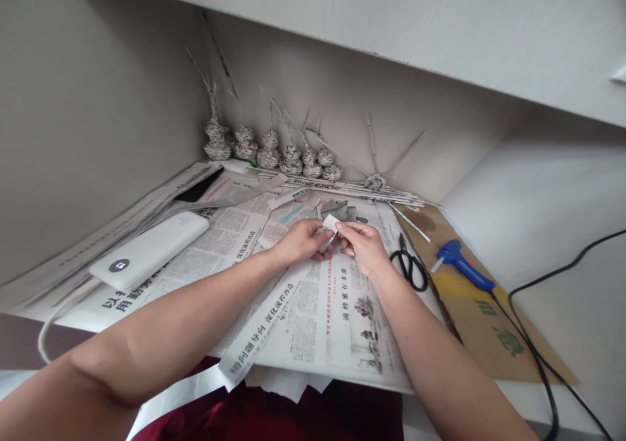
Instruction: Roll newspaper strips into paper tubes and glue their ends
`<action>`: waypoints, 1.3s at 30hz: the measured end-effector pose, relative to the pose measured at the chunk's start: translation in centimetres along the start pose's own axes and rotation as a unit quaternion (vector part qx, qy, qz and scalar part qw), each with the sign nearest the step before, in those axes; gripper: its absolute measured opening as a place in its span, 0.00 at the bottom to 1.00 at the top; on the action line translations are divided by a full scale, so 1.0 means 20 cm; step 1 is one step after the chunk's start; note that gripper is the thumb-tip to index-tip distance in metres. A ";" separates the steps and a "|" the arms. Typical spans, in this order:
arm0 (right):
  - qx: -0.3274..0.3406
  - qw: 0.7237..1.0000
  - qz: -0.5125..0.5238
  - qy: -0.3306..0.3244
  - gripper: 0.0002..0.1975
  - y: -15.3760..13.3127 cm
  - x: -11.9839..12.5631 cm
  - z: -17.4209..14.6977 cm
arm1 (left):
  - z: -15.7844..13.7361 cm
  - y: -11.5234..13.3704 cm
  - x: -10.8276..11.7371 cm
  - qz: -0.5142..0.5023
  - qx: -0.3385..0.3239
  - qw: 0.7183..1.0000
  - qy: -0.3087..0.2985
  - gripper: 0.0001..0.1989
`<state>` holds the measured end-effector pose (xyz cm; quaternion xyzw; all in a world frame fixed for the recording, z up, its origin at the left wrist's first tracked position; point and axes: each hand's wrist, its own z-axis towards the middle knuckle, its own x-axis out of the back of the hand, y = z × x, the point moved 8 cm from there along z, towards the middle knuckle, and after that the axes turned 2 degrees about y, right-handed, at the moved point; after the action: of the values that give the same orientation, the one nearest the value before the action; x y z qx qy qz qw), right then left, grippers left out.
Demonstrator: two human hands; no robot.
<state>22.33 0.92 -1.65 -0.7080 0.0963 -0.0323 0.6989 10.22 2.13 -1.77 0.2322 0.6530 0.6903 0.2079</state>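
Paper [330, 222] was pinched by the left hand [304, 239] and right hand [362, 244], close together above spread newspaper [308, 327]. From there, scissors [402, 253] lay toward four o'clock, a blue glue gun [460, 263] past three, a white device [156, 245] near nine; woven figures [268, 151] stood around eleven.

My left hand [300, 240] and right hand [364, 246] sit close together just right of the frame's centre, thumbs pressed toward curled fingers in a pinch, seen over my head-camera feed. The bare left arm [195, 307] bends at the elbow, lower left, while the bare right forearm [428, 330] slants in from the lower right.
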 end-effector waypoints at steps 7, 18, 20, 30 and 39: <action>-0.003 1.000 0.009 -0.005 0.14 0.00 0.00 0.00 | 0.01 -0.01 0.01 0.008 0.000 1.000 0.002 0.19; 0.005 0.999 -0.004 -0.048 0.15 -0.01 -0.03 0.00 | 0.01 -0.02 0.01 -0.002 0.010 1.000 0.014 0.18; 0.000 0.999 0.006 -0.042 0.14 0.00 -0.03 0.00 | 0.01 -0.02 0.01 -0.002 0.006 1.000 0.013 0.16; -0.004 1.000 0.014 0.020 0.15 0.02 0.01 0.01 | 0.00 0.00 -0.01 0.001 0.011 1.000 0.000 0.11; -0.001 0.998 0.027 0.049 0.14 0.02 0.01 0.00 | -0.01 0.00 -0.01 0.016 0.008 1.000 -0.003 0.11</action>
<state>22.59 0.84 -2.02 -0.7037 0.1495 -0.0482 0.6929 10.33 1.88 -1.86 0.2462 0.6543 0.6873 0.1970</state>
